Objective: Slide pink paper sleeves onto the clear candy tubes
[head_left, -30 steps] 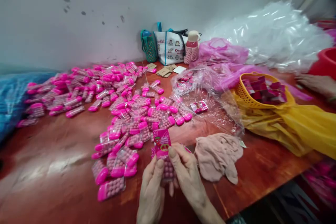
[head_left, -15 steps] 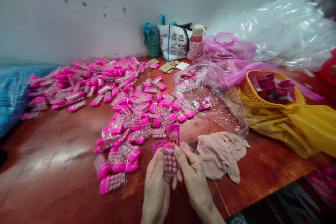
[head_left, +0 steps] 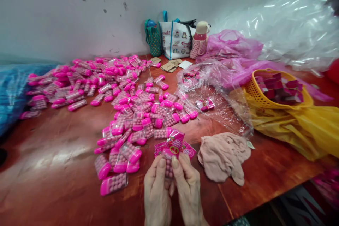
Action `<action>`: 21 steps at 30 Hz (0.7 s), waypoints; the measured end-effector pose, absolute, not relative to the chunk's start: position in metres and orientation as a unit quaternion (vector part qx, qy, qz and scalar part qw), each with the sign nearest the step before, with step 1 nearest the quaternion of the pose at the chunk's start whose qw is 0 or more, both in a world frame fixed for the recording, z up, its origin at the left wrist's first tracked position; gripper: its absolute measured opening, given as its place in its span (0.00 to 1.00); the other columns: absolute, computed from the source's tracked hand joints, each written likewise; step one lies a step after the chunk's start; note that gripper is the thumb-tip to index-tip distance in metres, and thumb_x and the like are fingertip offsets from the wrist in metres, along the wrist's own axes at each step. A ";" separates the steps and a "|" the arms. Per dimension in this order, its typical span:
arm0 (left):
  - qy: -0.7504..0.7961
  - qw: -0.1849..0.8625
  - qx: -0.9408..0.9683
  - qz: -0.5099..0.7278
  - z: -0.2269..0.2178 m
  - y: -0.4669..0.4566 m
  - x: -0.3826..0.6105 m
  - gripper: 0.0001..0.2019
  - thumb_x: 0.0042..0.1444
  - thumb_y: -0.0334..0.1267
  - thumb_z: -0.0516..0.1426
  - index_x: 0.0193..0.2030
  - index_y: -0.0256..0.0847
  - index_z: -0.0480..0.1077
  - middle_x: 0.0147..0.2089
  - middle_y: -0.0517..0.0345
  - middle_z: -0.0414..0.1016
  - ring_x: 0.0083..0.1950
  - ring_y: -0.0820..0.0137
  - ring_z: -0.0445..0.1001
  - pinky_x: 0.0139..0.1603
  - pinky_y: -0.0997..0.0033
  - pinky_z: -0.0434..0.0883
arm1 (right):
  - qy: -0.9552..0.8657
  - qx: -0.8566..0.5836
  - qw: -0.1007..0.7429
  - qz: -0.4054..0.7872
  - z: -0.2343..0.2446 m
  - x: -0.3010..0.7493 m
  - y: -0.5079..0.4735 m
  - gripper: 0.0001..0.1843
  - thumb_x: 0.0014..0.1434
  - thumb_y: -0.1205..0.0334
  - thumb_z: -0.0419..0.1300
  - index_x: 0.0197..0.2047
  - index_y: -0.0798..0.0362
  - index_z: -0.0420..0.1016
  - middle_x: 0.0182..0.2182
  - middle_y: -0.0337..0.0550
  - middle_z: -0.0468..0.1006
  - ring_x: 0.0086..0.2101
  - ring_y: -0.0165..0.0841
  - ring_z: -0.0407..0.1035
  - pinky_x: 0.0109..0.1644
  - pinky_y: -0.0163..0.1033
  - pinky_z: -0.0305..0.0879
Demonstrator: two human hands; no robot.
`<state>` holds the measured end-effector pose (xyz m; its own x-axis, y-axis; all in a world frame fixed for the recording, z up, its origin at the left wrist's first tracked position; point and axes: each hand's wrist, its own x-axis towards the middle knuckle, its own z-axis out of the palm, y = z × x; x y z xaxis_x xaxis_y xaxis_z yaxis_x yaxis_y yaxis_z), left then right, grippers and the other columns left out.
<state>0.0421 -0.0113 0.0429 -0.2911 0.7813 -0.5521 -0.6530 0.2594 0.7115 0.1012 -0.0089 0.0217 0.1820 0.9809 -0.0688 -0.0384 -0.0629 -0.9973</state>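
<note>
Two-hand pinch.
I'm gripping a clear plastic pack of pink balls (head_left: 168, 168) between left hand (head_left: 156, 189) and right hand (head_left: 188, 185).

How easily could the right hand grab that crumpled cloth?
Probably quite easily: the cloth lies just beside the right hand, and nothing seems to block the way. But that hand and the left hand hold a pack of pink balls, so it would likely have to let go first.
</note>
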 end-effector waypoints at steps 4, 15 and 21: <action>0.535 0.585 0.123 0.597 0.037 -0.007 0.040 0.10 0.47 0.42 0.61 0.29 0.36 0.68 0.19 0.67 0.62 0.16 0.83 0.57 0.14 0.84 0.53 | -0.432 -0.524 0.498 0.539 0.023 0.109 -0.001 0.12 0.57 0.54 0.55 0.35 0.53 0.74 0.30 0.43 0.74 0.31 0.32 0.68 0.35 0.34 0.68; 0.458 0.704 0.245 0.484 0.035 -0.011 0.046 0.07 0.53 0.35 0.57 0.36 0.34 0.70 0.23 0.60 0.67 0.21 0.79 0.63 0.19 0.81 0.60 | -0.193 -0.494 0.512 0.676 0.017 0.122 0.016 0.19 0.51 0.50 0.61 0.22 0.55 0.61 0.12 0.28 0.61 0.08 0.18 0.50 0.08 0.23 0.45; 0.502 0.652 0.213 0.527 0.032 -0.012 0.048 0.09 0.49 0.39 0.59 0.35 0.36 0.70 0.22 0.65 0.63 0.17 0.83 0.57 0.16 0.83 0.56 | -0.288 -0.547 0.474 0.627 0.019 0.112 0.009 0.18 0.49 0.50 0.62 0.24 0.58 0.67 0.17 0.34 0.67 0.14 0.20 0.57 0.12 0.24 0.51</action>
